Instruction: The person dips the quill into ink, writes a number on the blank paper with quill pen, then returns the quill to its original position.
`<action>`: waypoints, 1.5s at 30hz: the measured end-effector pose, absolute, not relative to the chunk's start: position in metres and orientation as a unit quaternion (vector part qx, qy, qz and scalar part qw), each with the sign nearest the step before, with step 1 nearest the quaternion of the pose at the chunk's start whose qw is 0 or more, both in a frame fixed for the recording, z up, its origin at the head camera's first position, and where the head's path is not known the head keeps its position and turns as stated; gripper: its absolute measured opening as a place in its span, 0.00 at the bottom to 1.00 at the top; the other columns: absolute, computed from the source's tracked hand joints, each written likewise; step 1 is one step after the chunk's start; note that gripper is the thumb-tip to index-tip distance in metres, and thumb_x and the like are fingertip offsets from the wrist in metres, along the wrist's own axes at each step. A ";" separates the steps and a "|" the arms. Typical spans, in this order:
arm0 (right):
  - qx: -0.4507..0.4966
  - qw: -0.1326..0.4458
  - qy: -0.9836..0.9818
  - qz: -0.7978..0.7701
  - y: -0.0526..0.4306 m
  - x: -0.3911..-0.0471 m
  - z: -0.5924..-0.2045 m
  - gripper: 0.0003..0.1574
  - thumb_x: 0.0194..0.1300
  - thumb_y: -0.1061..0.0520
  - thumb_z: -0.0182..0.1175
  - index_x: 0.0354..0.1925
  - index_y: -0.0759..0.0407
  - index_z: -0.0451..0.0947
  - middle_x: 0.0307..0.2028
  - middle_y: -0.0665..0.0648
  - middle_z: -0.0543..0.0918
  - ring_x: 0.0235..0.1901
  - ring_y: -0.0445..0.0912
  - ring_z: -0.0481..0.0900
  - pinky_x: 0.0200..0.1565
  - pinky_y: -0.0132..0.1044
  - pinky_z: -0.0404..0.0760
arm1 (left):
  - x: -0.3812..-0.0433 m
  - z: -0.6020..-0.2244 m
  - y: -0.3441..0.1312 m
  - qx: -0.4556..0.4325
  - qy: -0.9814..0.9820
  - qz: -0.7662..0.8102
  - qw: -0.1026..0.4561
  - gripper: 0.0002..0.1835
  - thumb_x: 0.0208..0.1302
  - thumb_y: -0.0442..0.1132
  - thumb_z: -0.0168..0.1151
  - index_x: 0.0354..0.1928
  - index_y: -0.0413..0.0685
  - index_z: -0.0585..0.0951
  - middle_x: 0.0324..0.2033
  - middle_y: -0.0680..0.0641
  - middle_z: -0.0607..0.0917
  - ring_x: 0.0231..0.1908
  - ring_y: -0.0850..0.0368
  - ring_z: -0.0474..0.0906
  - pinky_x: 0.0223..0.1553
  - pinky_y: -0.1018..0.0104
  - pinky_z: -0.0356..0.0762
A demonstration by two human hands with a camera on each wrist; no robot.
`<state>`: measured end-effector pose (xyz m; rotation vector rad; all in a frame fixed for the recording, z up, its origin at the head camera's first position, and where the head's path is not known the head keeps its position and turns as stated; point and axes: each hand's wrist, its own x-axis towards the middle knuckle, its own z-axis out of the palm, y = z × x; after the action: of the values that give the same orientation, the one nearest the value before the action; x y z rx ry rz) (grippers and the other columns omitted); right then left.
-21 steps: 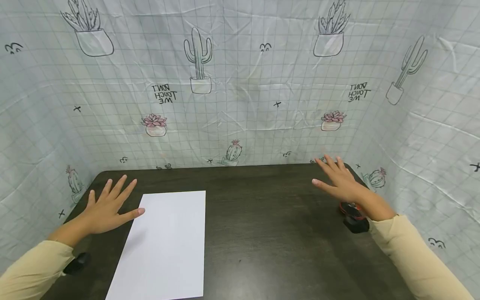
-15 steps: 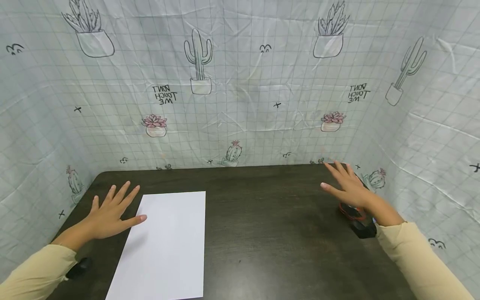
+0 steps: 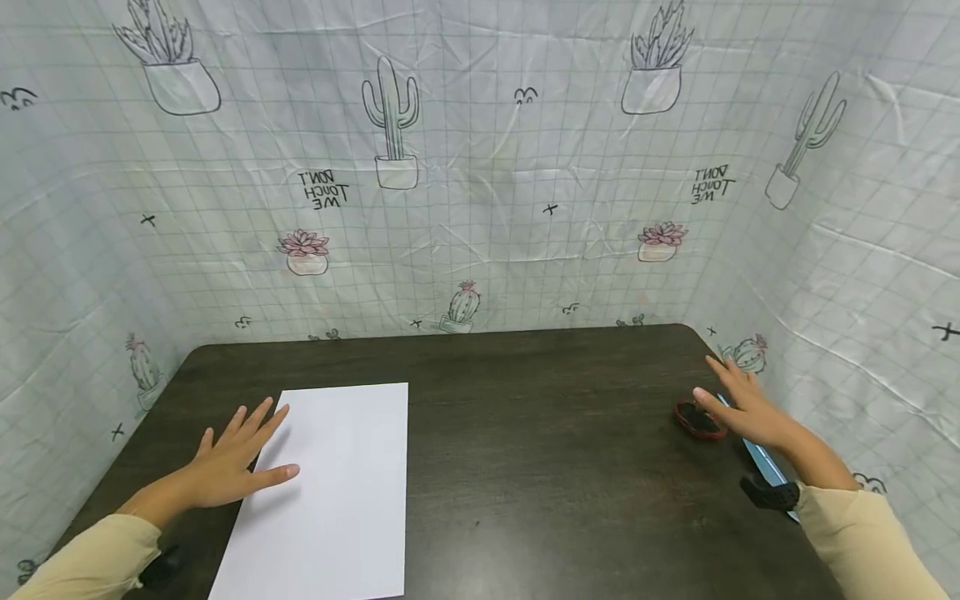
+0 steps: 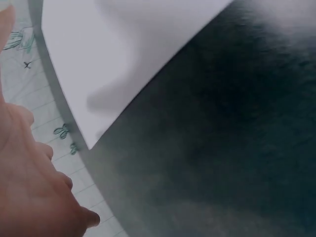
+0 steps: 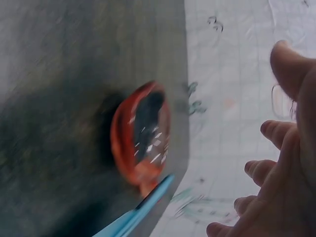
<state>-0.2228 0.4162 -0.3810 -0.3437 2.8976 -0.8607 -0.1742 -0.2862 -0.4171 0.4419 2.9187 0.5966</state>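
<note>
My left hand (image 3: 228, 467) hovers with spread fingers over the left edge of a white sheet of paper (image 3: 337, 500); its shadow falls on the sheet. In the left wrist view the palm (image 4: 34, 182) is beside a corner of the paper (image 4: 108, 59). At the right side of the table, my right hand (image 3: 757, 421) is held out with fingers extended, holding nothing. Below it are a red-rimmed, glossy, dark-centred object (image 3: 699, 422) and a long, narrow light-blue object (image 3: 765, 465), partly hidden by the hand and wrist. The right wrist view shows the red-rimmed object (image 5: 140, 136) beside the light-blue one's tip (image 5: 148, 197).
The dark wooden table (image 3: 540, 450) has rounded far corners. A white gridded cloth (image 3: 480, 167) printed with cacti hangs behind it and along both sides. Black wrist straps (image 3: 768, 493) sit at the cuffs of the cream sleeves (image 3: 858, 533).
Both hands have drawn back toward the body. The right hand has also moved right, uncovering more of the red-rimmed object and the light-blue one; the left has shifted slightly right over the paper.
</note>
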 end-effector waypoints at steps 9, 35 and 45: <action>-0.111 0.036 0.946 -0.302 0.442 -0.206 -0.411 0.50 0.74 0.48 0.49 0.74 0.64 0.29 0.68 0.81 0.25 0.62 0.83 0.19 0.49 0.82 0.29 | -0.168 -0.436 -0.291 0.169 0.958 0.220 0.071 0.51 0.57 0.60 0.65 0.76 0.53 0.50 0.74 0.34 0.45 0.67 0.20 0.37 0.51 0.16 0.32; -0.110 0.012 0.960 -0.256 0.463 -0.200 -0.438 0.42 0.68 0.58 0.58 0.66 0.83 0.51 0.60 0.88 0.58 0.55 0.82 0.58 0.49 0.71 0.63 | -0.157 -0.453 -0.293 0.188 0.956 0.206 0.095 0.56 0.47 0.62 0.70 0.75 0.55 0.54 0.74 0.35 0.46 0.68 0.21 0.37 0.52 0.17 0.30; -0.112 -0.036 0.968 -0.224 0.465 -0.203 -0.437 0.26 0.62 0.70 0.59 0.56 0.83 0.66 0.51 0.87 0.69 0.48 0.79 0.70 0.42 0.66 0.73 | -0.159 -0.454 -0.294 0.186 0.958 0.196 0.093 0.56 0.46 0.64 0.70 0.75 0.56 0.53 0.74 0.35 0.46 0.68 0.21 0.37 0.52 0.17 0.31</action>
<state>-0.2027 0.4652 -0.4374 -0.3606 3.1108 -0.7188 -0.1591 -0.2937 -0.4539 0.5515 2.8441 0.5828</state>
